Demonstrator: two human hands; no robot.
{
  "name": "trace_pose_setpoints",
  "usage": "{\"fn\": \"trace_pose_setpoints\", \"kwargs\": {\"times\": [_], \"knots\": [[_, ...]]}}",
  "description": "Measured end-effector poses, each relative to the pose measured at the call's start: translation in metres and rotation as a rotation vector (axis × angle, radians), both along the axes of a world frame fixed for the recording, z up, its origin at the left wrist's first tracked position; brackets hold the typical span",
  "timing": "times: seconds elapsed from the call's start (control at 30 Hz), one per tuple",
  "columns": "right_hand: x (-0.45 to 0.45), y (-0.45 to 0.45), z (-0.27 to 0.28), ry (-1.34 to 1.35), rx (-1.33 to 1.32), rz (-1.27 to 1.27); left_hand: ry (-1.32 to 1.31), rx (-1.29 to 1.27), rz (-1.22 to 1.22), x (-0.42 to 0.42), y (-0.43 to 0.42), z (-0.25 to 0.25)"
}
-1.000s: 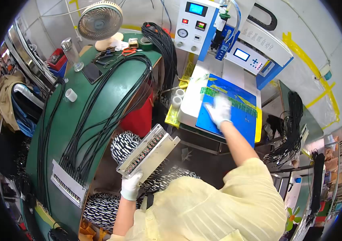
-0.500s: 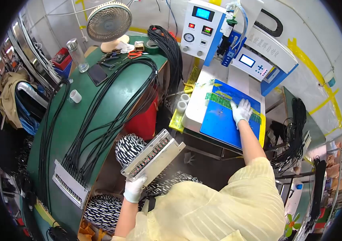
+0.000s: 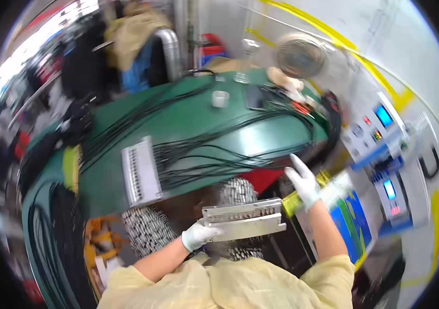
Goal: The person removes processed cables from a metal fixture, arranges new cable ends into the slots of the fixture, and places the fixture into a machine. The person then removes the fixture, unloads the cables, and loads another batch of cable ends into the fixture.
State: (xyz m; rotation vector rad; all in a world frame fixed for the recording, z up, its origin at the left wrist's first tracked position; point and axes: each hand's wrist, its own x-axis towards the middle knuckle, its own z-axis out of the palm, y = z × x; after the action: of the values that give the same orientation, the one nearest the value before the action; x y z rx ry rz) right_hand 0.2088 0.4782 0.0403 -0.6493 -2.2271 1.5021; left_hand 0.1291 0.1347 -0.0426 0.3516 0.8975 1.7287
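Observation:
My left hand, in a white glove, grips the left end of a silver slotted metal fixture above my lap. A row of small dark slots runs along its upper part; what sits in them is too blurred to tell. My right hand, also gloved, is raised with fingers apart and nothing in it. It is near the left side of the machine, whose blue plate carries a green strip. On the green table lies a similar fixture, with black cables running from its right side.
A white cup, a phone, orange-handled tools and a fan are on the table's far side. The machine's control box stands at right. More black cable bundles hang at left.
My view has swung left toward the table. My right hand has come off the blue plate and moved to its left. The fixture has turned nearly level in my left hand.

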Motion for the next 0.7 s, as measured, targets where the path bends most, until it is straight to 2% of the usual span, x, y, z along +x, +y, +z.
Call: {"fn": "trace_pose_setpoints", "kwargs": {"times": [0.03,0.13,0.2,0.23,0.27,0.3,0.33,0.4,0.47,0.53,0.57,0.63,0.7], "knots": [[-0.021,-0.012,0.016,0.075,-0.159,0.100,-0.002,0.031,0.035,-0.010,-0.012,0.004],[-0.089,-0.055,0.059,0.023,-0.175,0.392,-0.074,0.013,0.170,-0.036,-0.064,0.020],[-0.136,-0.096,0.077,-0.018,-0.160,0.521,-0.029,0.055,0.270,-0.050,-0.087,0.031],[-0.160,-0.120,0.085,-0.031,-0.137,0.580,-0.073,0.132,0.248,-0.060,-0.099,0.016],[-0.185,-0.141,0.083,-0.050,-0.038,0.659,-0.076,0.120,0.271,-0.068,-0.111,0.014],[-0.208,-0.164,0.101,-0.160,0.294,0.746,-0.076,0.108,0.293,-0.075,-0.121,0.013],[-0.242,-0.172,0.070,-0.132,0.122,0.828,-0.052,0.085,0.330,-0.080,-0.128,0.008],[-0.293,-0.209,0.048,-0.217,0.272,0.887,-0.043,0.020,0.393,-0.087,-0.135,0.014],[-0.333,-0.245,0.023,-0.162,0.812,0.887,-0.002,0.041,0.457,-0.095,-0.134,0.005],[-0.364,-0.271,0.003,-0.174,0.994,0.954,0.048,-0.069,0.512,-0.098,-0.133,0.003],[-0.369,-0.281,-0.006,-0.220,0.891,0.976,0.067,-0.087,0.529,-0.099,-0.132,0.004],[-0.354,-0.309,0.020,-0.359,1.062,0.914,0.090,-0.181,0.557,-0.096,-0.132,0.017],[-0.358,-0.314,0.007,-0.285,1.159,0.866,0.088,-0.047,0.574,-0.096,-0.131,0.011]]}}
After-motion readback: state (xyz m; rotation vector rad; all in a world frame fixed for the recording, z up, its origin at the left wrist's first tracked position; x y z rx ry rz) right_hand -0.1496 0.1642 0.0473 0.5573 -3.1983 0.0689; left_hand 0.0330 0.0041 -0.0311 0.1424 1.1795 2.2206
